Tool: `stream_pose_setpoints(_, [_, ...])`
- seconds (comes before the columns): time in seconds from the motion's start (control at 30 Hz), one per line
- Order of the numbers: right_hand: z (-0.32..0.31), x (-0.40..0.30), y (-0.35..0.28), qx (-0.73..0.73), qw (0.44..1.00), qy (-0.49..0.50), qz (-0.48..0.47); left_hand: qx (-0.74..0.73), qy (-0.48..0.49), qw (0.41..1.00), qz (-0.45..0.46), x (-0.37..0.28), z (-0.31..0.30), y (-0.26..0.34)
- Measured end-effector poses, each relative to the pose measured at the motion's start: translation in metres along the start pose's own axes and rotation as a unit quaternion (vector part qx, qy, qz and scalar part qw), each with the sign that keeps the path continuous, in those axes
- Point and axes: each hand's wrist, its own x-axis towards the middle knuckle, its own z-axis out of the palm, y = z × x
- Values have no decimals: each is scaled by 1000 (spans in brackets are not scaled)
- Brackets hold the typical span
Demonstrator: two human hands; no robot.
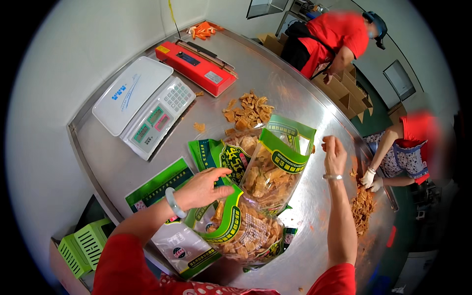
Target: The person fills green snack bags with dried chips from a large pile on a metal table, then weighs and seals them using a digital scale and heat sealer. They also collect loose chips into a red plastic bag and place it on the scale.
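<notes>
My left hand (208, 188), with a pale bangle at the wrist, hovers over the green rim of the nearer plastic pouch (247, 225), its fingers apart. That pouch stands open and holds dried tan pieces. I cannot tell whether my thumb touches the rim. My right hand (335, 155), fingers loosely bent, is raised to the right of a second open pouch (273, 171) filled with similar pieces. Nothing shows in its grasp. Behind these, another filled green pouch (234, 158) lies partly hidden. Flat pouches (184, 247) with green ends lie under my left forearm.
A white digital scale (143, 107) and a red bag sealer (197, 68) stand along the wall side of the steel table (295, 96). Loose dried pieces (250, 110) form a heap. Co-worker's gloved hands (370, 180) touch another pile (363, 210). Orange gloves (202, 30) lie at the far corner.
</notes>
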Motion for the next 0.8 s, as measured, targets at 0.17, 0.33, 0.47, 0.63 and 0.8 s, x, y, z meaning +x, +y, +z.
stream_pose_setpoints(0.17, [-17, -137, -30, -67, 973, -219, -26, -119, -117, 986, -1, -74, 5, 11])
stream_pose_setpoints(0.33, [-40, -272, 132, -149, 977, -11, 154, 162, -23, 985, -62, -110, 58, -6])
stream_pose_setpoints(0.47, [-40, -332, 141, 184, 874, -15, 449, 148, 47, 957, 243, -104, 96, 84])
stream_pose_setpoints(0.63, [-34, -390, 86, 45, 963, -110, 241, 254, 57, 848, 462, -107, 81, 187])
stream_pose_setpoints(0.8, [-49, -337, -83, 30, 989, -100, -104, 301, -18, 784, 543, -119, -21, 246])
